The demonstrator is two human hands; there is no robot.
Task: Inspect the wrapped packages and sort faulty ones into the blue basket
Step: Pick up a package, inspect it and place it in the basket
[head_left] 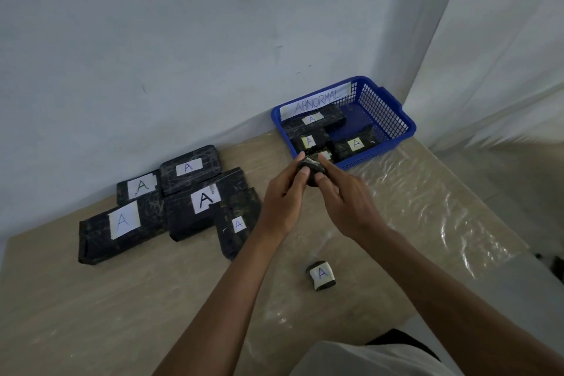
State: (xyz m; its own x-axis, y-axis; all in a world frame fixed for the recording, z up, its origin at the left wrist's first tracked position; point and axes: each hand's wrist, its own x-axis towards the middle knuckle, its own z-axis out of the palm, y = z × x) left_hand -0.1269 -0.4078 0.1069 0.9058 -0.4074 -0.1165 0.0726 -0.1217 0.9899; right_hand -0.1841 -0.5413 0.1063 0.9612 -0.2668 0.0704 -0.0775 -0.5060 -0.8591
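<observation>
Just in front of the blue basket (393, 128), the left hand (282, 198) and right hand (348, 201) both pinch one small wrapped package (311, 169), whose slick film could slip and drop it in unjudged.

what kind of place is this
Probably a makeshift sorting or inspection station in a plain room. A blue basket labelled ABNORMAL sits on a film-covered table, black wrapped packages marked A lie in a pile, and both hands hold a small package.
</observation>
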